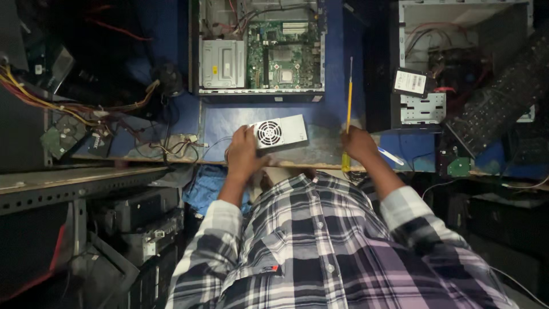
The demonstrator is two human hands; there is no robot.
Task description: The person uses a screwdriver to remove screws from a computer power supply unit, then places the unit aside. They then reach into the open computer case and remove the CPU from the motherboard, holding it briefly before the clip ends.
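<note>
2 hands: both were busy, none spare.
Left hand: my fingers were wrapped around the grey power supply, its fan grille facing up, at the near edge of the blue bench.
Right hand: closed around the yellow-handled screwdriver, shaft pointing away from me.
Risk: I judged the supply could slip off that edge.
Beyond: the tip could stray toward the open computer case and its green board.
</note>
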